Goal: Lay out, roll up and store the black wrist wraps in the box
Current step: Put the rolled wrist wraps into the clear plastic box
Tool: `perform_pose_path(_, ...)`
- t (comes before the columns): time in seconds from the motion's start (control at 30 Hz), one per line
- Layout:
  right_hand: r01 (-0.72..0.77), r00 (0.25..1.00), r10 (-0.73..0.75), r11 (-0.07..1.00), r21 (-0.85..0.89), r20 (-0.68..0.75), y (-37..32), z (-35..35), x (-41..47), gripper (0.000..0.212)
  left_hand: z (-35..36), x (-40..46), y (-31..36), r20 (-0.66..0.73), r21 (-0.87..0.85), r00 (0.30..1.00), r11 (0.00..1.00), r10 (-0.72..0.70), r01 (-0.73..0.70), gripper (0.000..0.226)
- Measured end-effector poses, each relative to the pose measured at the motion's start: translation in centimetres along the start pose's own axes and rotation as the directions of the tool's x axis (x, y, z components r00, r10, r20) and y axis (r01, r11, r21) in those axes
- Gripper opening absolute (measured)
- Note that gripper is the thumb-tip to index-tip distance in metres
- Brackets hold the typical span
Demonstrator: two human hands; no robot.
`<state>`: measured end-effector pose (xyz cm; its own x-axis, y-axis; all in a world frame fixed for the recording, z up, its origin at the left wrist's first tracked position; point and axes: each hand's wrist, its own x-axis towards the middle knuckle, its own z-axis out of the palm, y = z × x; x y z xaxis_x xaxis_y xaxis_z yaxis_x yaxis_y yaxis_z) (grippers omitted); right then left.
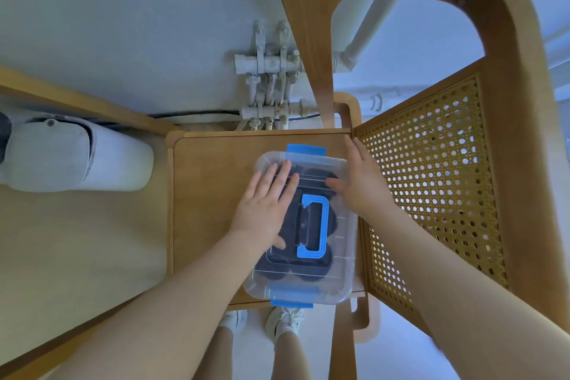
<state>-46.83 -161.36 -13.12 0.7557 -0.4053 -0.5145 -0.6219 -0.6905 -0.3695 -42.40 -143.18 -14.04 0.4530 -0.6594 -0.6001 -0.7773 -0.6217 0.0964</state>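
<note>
The box (pixel 300 225) is a clear plastic one with a lid, and it stands on a small wooden table (pixel 212 163), toward its right side and close to the near edge. Through the lid dark rounded shapes can be seen; these look like the wraps (pixel 311 268), rolled and already inside. A blue handle (pixel 311 225) lies flat on the lid. There is a blue clip at the far end (pixel 306 151) and another at the near end (pixel 293 296).

The left hand (pixel 265 203) lies flat on the left part of the lid, with fingers straight and a little spread, pressing or resting, and it holds nothing. The right hand (pixel 361 179) is at the far right corner of the box, also with straight fingers; its thumb reaches over the lid. I cannot tell if the palm touches the box wall or is only beside it.

To my judgement, the task is near its end: the rolling and storing seem done, and the step in hand is closing the lid. The next move calls for even pressure on the lid and then for snapping both clips down; whether they are already locked I cannot tell.

On the right of the table stands a chair (pixel 431 179) with a cane panel. On the left lies a white bag (pixel 77 160). Below the table edge, white shoes (pixel 283 321) are visible.
</note>
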Motion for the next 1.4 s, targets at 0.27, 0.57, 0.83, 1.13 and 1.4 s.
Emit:
perform_pose_path(0.27, 0.171, 0.925, -0.128, 0.981, -0.092, 0.359, -0.2, -1.2, 4.7, 0.078, 0.5, 0.0, -0.2, 0.001, -0.017, 1.000, 1.000, -0.015, 0.015, 0.125)
perform_pose_path(0.57, 0.291, 0.907, -0.244, 0.952, -0.092, 0.344, -0.9, -1.5, 4.6, 0.053, 0.4, 0.1, 0.0, 0.001, -0.034, 1.000, 0.999, -0.020, 0.020, 0.123)
perform_pose_path(0.83, 0.370, 0.914, -0.305, 0.898, -0.239, 0.268, -1.6, -0.8, 4.0, 0.048, 0.5, 0.0, -0.4, -0.025, -0.059, 1.000, 0.998, -0.018, 0.016, 0.124)
perform_pose_path(1.13, 0.189, 0.957, -0.191, 0.982, -0.032, -0.219, -1.5, 0.3, 1.2, 0.060, 1.0, -0.2, -0.4, -0.067, -0.357, 0.948, 0.894, -0.313, 0.270, 0.125)
perform_pose_path(1.4, -0.313, 0.943, 0.333, 0.873, 0.375, 0.012, 2.4, 3.7, -3.5, 0.087, 0.6, 0.2, 1.1, 0.177, -0.767, 0.597, 0.271, -0.782, 0.582, 0.126)
